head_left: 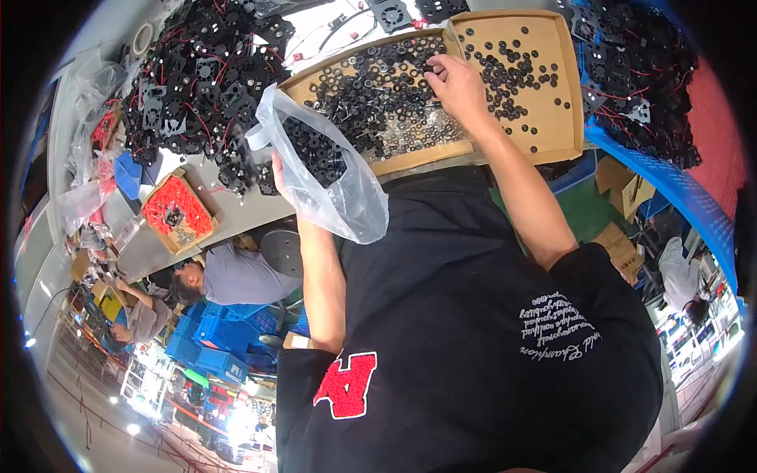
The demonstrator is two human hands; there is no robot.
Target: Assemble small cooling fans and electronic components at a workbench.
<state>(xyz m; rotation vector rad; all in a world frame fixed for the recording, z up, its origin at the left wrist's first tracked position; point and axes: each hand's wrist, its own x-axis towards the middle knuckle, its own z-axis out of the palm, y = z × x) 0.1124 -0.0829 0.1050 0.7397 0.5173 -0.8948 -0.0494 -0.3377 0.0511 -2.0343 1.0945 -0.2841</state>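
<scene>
The little black rings [371, 94] lie in a thick heap in a flat cardboard tray [552, 118] on the table [236, 209], and more of them sit loose on the tray's far half. The right hand [457, 83] rests on the heap with its fingers pinched together on a few rings. The left hand [277, 169] is mostly hidden behind a thin clear bag [331, 181]; it seems to hold the bag by its edge, but how tight the fingers close cannot be seen. The bag already has a dark clump of rings in it and hangs just beside the near edge of the tray, with its mouth turned toward the heap. Here is what could go wrong. The rings are tiny and round, so some could slip from the pinch and roll away. The bag is floppy, so its mouth could fold shut and rings could miss it and fall down onto the black shirt [473, 331]. If the bag tips, the clump could pour back out. To the left lies a big pile of black fan frames [205, 79] with red wires, and a small red box [177, 209] sits near it.
</scene>
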